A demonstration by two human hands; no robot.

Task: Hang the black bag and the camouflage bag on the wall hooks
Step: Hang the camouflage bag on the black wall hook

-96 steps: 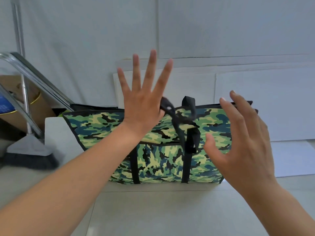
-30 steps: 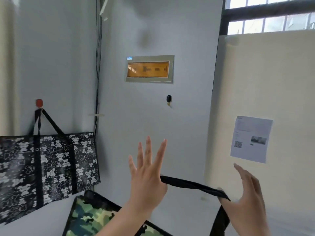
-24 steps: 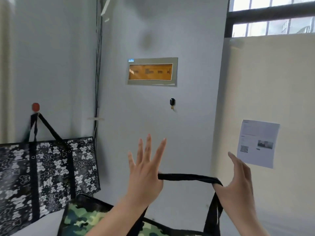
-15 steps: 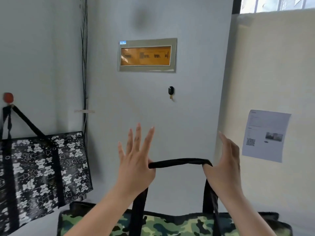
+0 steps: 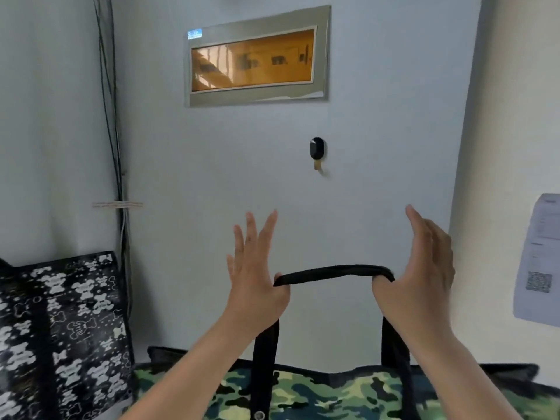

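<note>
Both hands are raised in front of the wall with fingers spread and pointing up, neither one closed into a fist. The left hand (image 5: 254, 283) carries one end of the black strap (image 5: 333, 271) in the crook of its thumb; the right hand (image 5: 421, 286) carries the other end the same way, so the strap hooks over the thumbs without a clenched grip. Between them the strap runs nearly level, left to right, slightly bowed upward in the middle. Below, its two legs drop to the camouflage bag (image 5: 318, 392), which hangs under the wrists along the bottom edge of the view.

The wall hook (image 5: 317, 151) sits well above the strap and roughly over its midpoint, a little nearer the left hand. The coming move looks like a plain lift, with the level span brought up over the hook's tip.

The black bag (image 5: 60, 334) with its white print is at the far left, apparently already hanging; its hook is out of view.
</note>
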